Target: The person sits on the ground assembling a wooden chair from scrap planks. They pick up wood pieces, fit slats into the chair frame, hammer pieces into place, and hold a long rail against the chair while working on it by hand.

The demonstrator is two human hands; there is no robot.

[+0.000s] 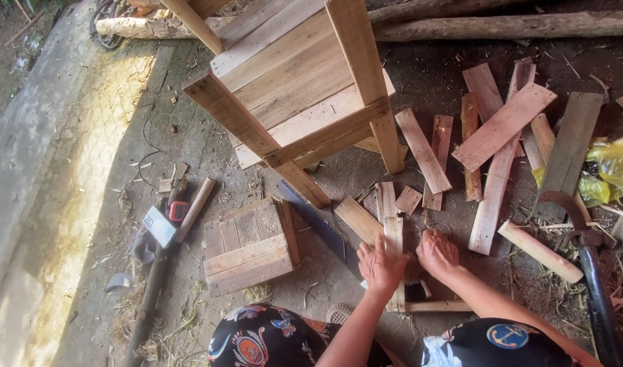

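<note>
My left hand (pixel 381 263) rests flat on a narrow light wooden slat (pixel 394 234) that lies lengthwise on the ground in front of me. My right hand (pixel 437 253) is just to its right, fingers curled down over the wood scraps there; what it grips is hidden. A thin strip (pixel 437 306) lies crosswise under my forearms. A hand saw (pixel 320 222) lies on the ground just left of my left hand. More short offcuts (pixel 358 219) sit around the slat.
A wooden chair frame (pixel 305 88) stands ahead. A small slatted wooden box (pixel 250 246) sits to the left. Several planks (pixel 502 126) lie scattered right, with a yellow plastic bag (pixel 614 166) and a curved dark tool (pixel 587 238). A hammer (pixel 189 211) lies left.
</note>
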